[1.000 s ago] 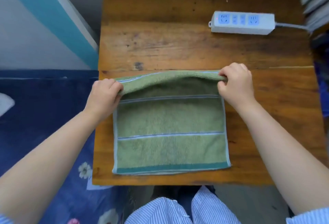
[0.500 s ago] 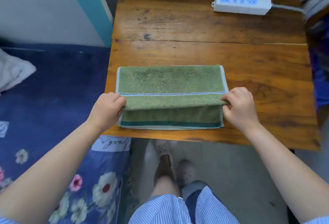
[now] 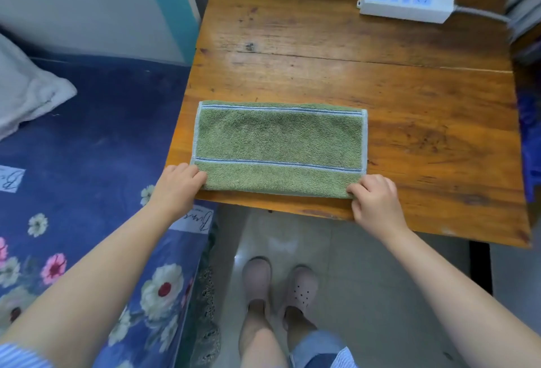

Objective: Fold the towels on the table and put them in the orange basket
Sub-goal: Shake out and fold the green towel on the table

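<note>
Towel lies folded in half at the near edge of my table, long axis running left to right between my hands. My left hand pinches the near-left corner and my right hand pinches the near-right one, fingers curled on the cloth, both equally close. Half a second ago the top layer was only partway down; now its edge meets the near hem. I judge the next fold goes end to end. No orange basket in view

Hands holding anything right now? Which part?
Both grip the green towel at its near edge: left hand on the left corner, right hand on the right corner.
</note>
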Available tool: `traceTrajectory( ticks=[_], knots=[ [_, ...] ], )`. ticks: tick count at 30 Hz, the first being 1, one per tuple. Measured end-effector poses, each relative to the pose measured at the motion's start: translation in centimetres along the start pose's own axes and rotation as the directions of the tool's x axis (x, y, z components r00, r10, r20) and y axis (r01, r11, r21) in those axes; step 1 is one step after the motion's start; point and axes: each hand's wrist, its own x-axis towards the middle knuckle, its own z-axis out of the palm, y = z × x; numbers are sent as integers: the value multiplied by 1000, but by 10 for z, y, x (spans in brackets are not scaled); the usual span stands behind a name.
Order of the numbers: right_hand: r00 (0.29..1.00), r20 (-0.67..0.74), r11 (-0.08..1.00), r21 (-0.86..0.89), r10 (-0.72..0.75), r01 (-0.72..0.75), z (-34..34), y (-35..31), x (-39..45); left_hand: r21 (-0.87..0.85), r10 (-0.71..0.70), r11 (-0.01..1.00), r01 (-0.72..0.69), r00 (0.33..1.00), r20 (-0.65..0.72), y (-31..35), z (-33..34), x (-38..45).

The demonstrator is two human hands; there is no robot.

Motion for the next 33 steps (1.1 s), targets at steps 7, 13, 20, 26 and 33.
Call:
traceTrajectory(
  ticks=[7,13,20,26,33],
  knots=[
    [998,-38,996,84,40,-37,-15,-32,22,-112,-51,993,45,997,-56,4,0,5],
    [982,186,995,101,-41,23,4,-85,110,-473,-321,840,267,947,-35,34,-16,80],
    [901,432,995,-62,-47,81,40,-87,146,-279,-292,895,348,930,222,32,6,125],
    [902,335,962,-127,273,-244,30,-28,135,-277,-451,812,514,853,262,-9,16,113],
    [794,300,836,-22,529,-548,9,9,107,-199,-531,784,588,801,275,-9,3,111]
  ],
)
